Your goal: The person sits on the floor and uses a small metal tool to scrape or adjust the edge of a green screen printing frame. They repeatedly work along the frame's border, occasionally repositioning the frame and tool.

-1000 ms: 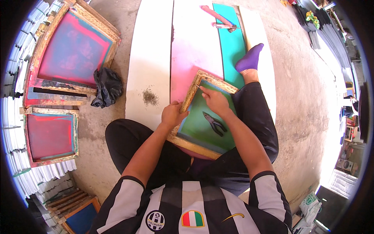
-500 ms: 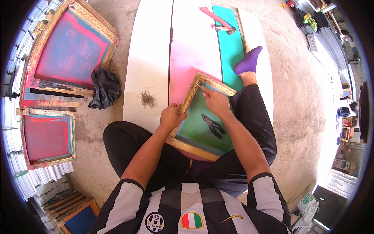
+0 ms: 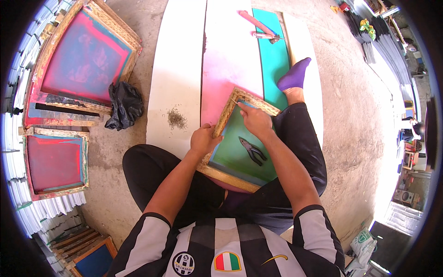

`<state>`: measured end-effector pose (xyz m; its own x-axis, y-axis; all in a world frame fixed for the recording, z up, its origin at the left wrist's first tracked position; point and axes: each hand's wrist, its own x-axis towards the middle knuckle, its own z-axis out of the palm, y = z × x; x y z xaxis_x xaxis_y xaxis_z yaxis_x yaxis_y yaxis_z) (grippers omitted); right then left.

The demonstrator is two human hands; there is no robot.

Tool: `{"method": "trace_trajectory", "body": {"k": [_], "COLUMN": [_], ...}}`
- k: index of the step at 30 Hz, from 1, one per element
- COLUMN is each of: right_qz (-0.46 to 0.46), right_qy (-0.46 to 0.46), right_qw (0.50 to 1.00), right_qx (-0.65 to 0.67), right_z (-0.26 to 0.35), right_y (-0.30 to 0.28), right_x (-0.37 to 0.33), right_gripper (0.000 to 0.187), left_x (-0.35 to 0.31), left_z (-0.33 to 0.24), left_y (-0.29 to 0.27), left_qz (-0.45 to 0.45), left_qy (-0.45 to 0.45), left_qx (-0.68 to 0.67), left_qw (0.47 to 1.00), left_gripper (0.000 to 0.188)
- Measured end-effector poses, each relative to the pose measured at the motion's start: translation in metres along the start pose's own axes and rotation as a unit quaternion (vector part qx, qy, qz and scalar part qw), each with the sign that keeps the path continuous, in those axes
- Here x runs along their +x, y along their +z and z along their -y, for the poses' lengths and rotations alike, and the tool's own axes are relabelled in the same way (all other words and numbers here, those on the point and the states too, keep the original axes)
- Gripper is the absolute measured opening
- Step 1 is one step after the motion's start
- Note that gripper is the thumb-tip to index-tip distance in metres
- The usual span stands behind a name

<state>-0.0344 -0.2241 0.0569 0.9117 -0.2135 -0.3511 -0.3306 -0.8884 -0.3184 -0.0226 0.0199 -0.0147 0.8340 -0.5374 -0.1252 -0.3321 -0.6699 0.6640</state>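
The wooden frame [image 3: 226, 112] with its green mesh [image 3: 233, 152] lies slanted across the person's lap, its far end over the pink panel [image 3: 225, 69], so the crossed legs probably act as a support. The left hand [image 3: 202, 140] grasps the left rail, fingers wrapped over the wood, seemingly to steady it. The right hand [image 3: 256, 121] reaches over the mesh, its fingers at the far left corner; whether they pinch something thin there, I cannot tell. Pliers [image 3: 252, 151] rest loose on the mesh, just beside the right forearm, likely for easy reach. Small dark scraps [image 3: 176, 119] sit heaped on the white panel [image 3: 173, 78] to the left, apparently gathered aside. A pink-handled tool [image 3: 254, 22] lies on the far teal panel [image 3: 272, 60], well apart from both hands.
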Motion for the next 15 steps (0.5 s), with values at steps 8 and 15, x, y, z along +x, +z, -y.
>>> {"method": "trace_trajectory", "body": {"k": [8, 15], "right_qz": [0.022, 0.002], "right_qy": [-0.002, -0.047], "right_qw": [0.994, 0.997], "right_qx": [-0.106, 0.064], "right_z": [0.023, -0.021], "right_y": [-0.011, 0.023], "right_x": [0.002, 0.02], "right_gripper": [0.043, 0.049], "left_x": [0.0, 0.003], "left_z": [-0.004, -0.006], "left_y": [0.0, 0.0], "left_qz": [0.006, 0.005], "left_qy": [-0.007, 0.004], "left_qx": [-0.035, -0.012], "left_qw": [0.999, 1.0], "left_gripper": [0.053, 0.053]}}
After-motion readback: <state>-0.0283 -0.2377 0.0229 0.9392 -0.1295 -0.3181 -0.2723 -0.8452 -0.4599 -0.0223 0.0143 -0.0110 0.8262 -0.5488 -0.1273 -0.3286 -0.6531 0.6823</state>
